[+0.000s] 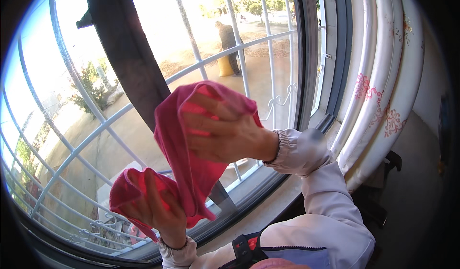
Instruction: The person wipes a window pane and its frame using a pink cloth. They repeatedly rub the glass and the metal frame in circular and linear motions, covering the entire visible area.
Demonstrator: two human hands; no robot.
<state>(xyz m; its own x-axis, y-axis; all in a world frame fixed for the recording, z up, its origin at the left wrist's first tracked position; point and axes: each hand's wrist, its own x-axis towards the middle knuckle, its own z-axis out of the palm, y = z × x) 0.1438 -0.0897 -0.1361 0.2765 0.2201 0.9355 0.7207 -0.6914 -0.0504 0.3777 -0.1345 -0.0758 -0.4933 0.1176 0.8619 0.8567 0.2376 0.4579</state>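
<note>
A pink cloth (171, 129) is spread between my two hands, before a window pane (140, 125). My right hand (222, 134) is in the middle of the view, fingers spread over the cloth, which wraps around the fingertips. Lower and to the left, my left hand (161, 209) holds another part of the same cloth, which folds over its fingers. The middle of the cloth hangs in folds between them. Light shines through the fabric. Whether the cloth presses on the glass at every point cannot be told.
A dark window frame bar (122, 43) crosses the pane, with white metal bars (104, 123) outside. A curtain with red patterns (377, 89) hangs at the right. Below runs the window sill (251, 213). Outdoors, a person (228, 39) stands by a yellow sack (225, 67).
</note>
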